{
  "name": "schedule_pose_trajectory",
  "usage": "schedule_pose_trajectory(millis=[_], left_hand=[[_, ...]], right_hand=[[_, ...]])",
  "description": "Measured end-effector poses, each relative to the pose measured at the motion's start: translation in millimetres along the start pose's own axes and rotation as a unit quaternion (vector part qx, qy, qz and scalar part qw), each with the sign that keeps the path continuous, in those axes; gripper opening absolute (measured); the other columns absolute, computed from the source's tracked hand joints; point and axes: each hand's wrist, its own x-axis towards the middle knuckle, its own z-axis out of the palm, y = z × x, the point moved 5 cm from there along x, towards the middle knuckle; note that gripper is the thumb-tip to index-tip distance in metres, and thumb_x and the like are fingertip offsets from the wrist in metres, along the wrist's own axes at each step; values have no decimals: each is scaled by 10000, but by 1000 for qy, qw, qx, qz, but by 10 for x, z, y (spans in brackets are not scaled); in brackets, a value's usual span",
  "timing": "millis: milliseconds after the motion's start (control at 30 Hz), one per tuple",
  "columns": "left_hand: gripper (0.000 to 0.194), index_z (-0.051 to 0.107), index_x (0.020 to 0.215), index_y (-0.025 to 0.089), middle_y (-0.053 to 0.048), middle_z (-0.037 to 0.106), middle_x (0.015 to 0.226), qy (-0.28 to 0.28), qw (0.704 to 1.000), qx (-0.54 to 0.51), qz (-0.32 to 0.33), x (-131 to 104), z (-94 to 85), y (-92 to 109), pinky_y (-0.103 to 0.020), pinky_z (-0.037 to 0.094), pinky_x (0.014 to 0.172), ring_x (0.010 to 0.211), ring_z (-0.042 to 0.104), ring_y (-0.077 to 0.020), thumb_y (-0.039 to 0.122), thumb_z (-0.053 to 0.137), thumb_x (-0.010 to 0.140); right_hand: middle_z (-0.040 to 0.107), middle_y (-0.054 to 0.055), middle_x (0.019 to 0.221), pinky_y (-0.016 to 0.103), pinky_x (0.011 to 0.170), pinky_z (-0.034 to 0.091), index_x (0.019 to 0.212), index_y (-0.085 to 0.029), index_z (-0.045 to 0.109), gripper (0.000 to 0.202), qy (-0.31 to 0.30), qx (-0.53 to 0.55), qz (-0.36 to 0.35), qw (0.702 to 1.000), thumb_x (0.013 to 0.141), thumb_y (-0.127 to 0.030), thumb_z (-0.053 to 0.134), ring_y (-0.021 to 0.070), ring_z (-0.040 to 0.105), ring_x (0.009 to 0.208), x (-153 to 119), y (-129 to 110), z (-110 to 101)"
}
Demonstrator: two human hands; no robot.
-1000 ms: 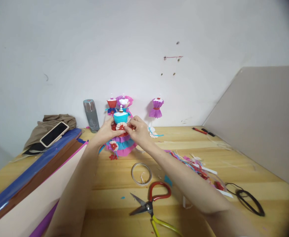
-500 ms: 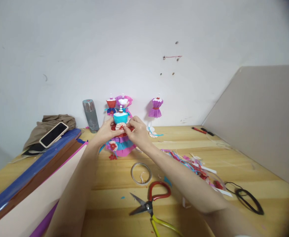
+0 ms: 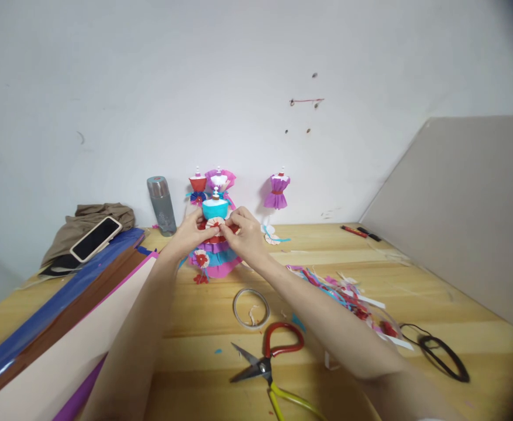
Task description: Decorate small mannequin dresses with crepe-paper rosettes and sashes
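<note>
A small dress mannequin (image 3: 215, 209) with a turquoise crepe-paper top stands upright between my hands. Its layered skirt (image 3: 223, 264) is red, purple, blue and pink. My left hand (image 3: 190, 234) is closed round the waist from the left, its thumb along the front. At the waist sits a cream pleated paper rosette (image 3: 213, 224) with a red centre. From the right, my right hand (image 3: 246, 235) pinches this rosette near its middle; the fingertips partly cover it. Another cream and red paper flower (image 3: 201, 258) hangs lower on the skirt.
Open scissors (image 3: 262, 367) lie in front, below a tape roll (image 3: 251, 309). Paper scraps (image 3: 348, 295) and a black cord loop (image 3: 443, 354) are right. Behind stand a purple-dressed mannequin (image 3: 277, 192) and a flask (image 3: 161, 206). A phone (image 3: 96, 240) and paper sheets (image 3: 63, 339) lie left.
Both hands stay at the mannequin's waist with almost no movement. The whole view has shifted very slightly.
</note>
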Motion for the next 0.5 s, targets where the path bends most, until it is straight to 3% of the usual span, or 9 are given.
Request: schedule_pose_trajectory(millis=[500], left_hand=[[420,590,1059,143,-104,665,1102,-21,1000,5,13,8,-17,26,-403,471,924,1048,612,-268,295,716,689]], right_hand=[[486,6,697,296,637,413,613,-202,519,215,1,11,3,1000,810,-206,604,162,510,683,-11,14,-14]])
